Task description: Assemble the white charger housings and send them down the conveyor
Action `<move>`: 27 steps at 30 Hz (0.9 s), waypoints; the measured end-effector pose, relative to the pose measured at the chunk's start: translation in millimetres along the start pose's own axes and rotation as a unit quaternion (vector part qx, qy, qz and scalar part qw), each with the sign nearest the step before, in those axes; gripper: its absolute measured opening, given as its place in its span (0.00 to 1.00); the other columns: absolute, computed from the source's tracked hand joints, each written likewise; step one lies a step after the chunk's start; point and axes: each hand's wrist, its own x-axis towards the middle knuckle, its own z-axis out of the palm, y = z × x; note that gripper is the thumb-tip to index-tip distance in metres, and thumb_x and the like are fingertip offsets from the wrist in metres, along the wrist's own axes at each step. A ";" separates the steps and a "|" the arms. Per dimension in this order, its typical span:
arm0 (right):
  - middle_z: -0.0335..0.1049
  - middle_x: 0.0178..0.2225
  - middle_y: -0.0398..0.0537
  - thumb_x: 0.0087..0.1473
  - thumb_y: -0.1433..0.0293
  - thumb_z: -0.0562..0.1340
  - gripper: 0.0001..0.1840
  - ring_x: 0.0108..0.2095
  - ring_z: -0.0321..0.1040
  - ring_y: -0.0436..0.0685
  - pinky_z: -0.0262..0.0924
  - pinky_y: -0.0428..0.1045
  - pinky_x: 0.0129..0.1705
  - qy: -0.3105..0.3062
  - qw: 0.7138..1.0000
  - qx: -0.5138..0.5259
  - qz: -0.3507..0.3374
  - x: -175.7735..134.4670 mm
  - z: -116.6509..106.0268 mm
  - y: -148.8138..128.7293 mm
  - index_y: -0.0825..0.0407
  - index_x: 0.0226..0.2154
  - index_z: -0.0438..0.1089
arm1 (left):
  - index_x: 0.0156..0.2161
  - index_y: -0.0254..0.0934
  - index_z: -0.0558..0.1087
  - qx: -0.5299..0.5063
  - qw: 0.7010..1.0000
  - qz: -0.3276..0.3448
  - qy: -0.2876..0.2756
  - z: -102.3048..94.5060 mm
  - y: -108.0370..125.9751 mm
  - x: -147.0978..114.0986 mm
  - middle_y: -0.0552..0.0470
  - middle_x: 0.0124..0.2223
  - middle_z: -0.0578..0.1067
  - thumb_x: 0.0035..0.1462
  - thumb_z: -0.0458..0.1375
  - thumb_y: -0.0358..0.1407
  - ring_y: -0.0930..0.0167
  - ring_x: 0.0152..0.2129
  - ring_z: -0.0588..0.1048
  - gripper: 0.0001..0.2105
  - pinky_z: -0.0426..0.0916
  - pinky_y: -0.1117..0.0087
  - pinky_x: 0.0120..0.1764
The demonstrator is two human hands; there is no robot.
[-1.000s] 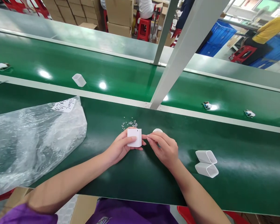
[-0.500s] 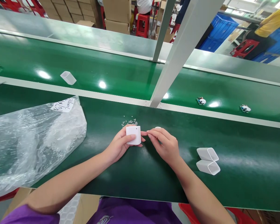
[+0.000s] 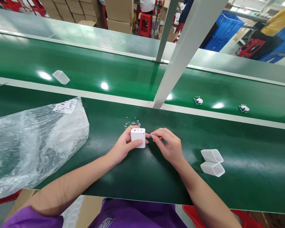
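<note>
My left hand [image 3: 123, 144] is closed around a white charger [image 3: 137, 135], thumb on its front face. Port openings show along the charger's top edge. Just to its right, my right hand [image 3: 169, 145] has thumb and forefinger pinched together, by a left fingertip; whatever lies in the pinch is too small to make out. Tiny clear pieces [image 3: 134, 123] lie scattered on the green work surface [image 3: 142, 177] behind the charger. A small white piece [image 3: 160, 129] is mostly hidden behind my right hand.
Two white open-ended housings [image 3: 212, 155] lie to the right. A large clear plastic bag [image 3: 61, 133] covers the left side. Beyond a metal rail, the green belt [image 3: 123, 72] carries another housing [image 3: 61, 77] and small circuit boards [image 3: 198, 100]. A slanted metal post [image 3: 178, 53] rises ahead.
The charger has tilted, bringing its port end into view, and shifted slightly right. The housing and circuit boards on the belt have moved left. My right hand stays pinched in nearly the same place.
</note>
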 end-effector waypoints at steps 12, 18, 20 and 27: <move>0.71 0.32 0.44 0.57 0.77 0.62 0.08 0.30 0.70 0.50 0.68 0.46 0.30 0.094 0.995 -0.023 -0.025 -10.0 10.7 -24.8 0.48 0.36 0.75 | 0.55 0.45 0.61 0.094 0.995 0.031 -0.024 4.2 -13.5 -12.8 0.49 0.47 0.75 0.58 0.61 0.38 0.69 0.39 0.77 0.21 0.73 0.66 0.46; 0.67 0.31 0.43 0.58 0.75 0.63 0.08 0.29 0.68 0.50 0.67 0.46 0.29 0.119 0.991 -0.063 -0.026 -12.4 13.4 -23.0 0.46 0.35 0.75 | 0.56 0.46 0.64 0.090 0.994 0.059 -0.036 0.5 -16.1 -12.7 0.50 0.51 0.73 0.60 0.59 0.38 0.68 0.45 0.74 0.20 0.68 0.67 0.51; 0.68 0.31 0.43 0.58 0.75 0.63 0.08 0.29 0.69 0.50 0.68 0.46 0.30 0.121 0.990 -0.069 -0.030 -13.1 13.4 -23.3 0.46 0.36 0.75 | 0.55 0.45 0.65 0.101 0.992 0.069 -0.030 2.4 -15.2 -12.5 0.49 0.52 0.74 0.61 0.59 0.39 0.68 0.45 0.74 0.18 0.69 0.67 0.51; 0.70 0.34 0.43 0.57 0.77 0.64 0.09 0.29 0.70 0.48 0.68 0.44 0.29 0.128 0.986 -0.092 -0.059 -15.5 12.9 -22.0 0.47 0.38 0.74 | 0.55 0.45 0.62 0.130 0.983 0.119 -0.052 5.7 -17.4 -11.4 0.47 0.53 0.73 0.62 0.58 0.37 0.68 0.49 0.73 0.17 0.69 0.67 0.51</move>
